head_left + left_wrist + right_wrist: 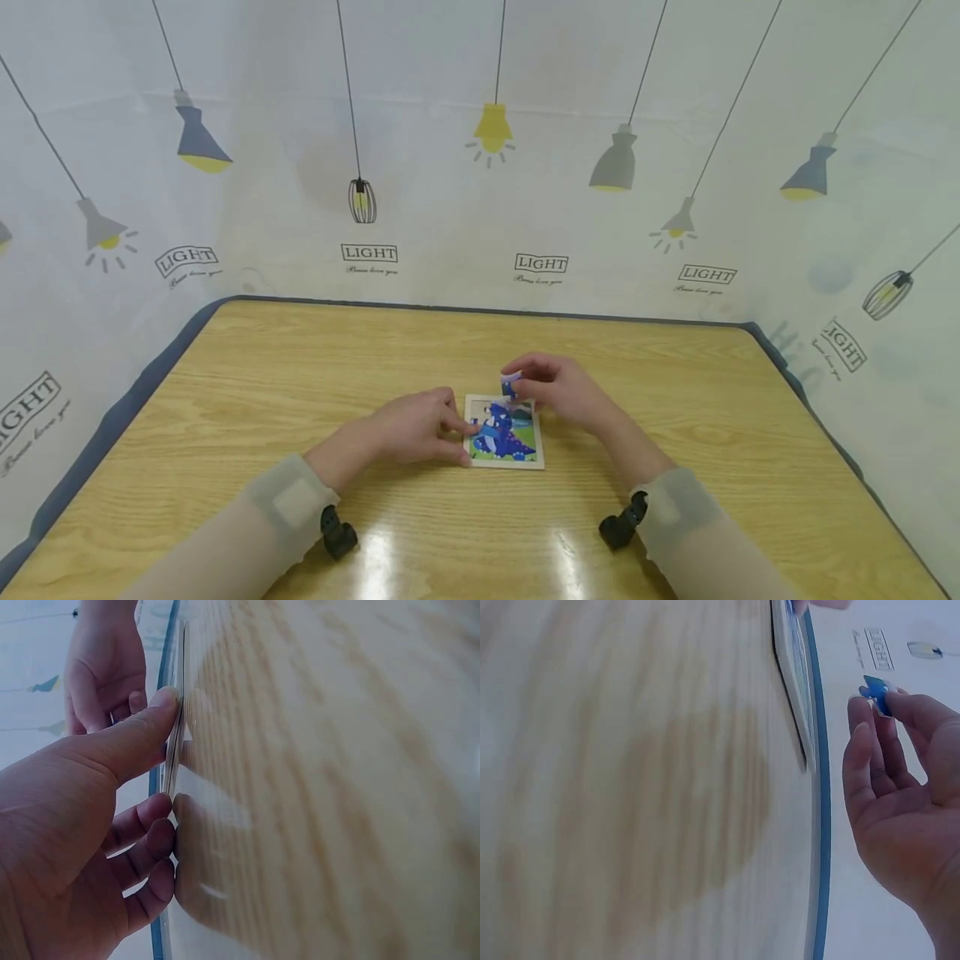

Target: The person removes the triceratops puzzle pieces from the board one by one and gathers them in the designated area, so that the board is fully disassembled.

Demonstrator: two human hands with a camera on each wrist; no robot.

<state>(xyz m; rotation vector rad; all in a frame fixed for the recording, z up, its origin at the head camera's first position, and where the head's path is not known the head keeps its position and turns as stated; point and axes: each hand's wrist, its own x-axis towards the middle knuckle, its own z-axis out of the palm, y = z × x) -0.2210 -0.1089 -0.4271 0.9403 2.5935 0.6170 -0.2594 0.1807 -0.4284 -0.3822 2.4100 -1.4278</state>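
Observation:
A square jigsaw puzzle in a pale frame point(517, 465) lies on the table, showing a blue dinosaur picture point(513, 446). My left hand point(416, 425) rests at its left side, the index finger touching the picture and the thumb by the lower left corner. In the left wrist view, the thumb point(142, 735) meets the frame's edge, and the other fingers bend down to the tabletop. Raised over the puzzle's far edge, my right hand point(562, 392) pinches a blue and white puzzle piece point(880, 694) between thumb and fingertips. The fingers partly cover that piece in the head view.
The wooden table point(360, 350) extends around the puzzle on all sides. A white curtain point(435, 275) printed with hanging lamps stands behind it and along both sides, with a dark blue strip at the table's edge. Each wrist wears a black camera point(339, 535).

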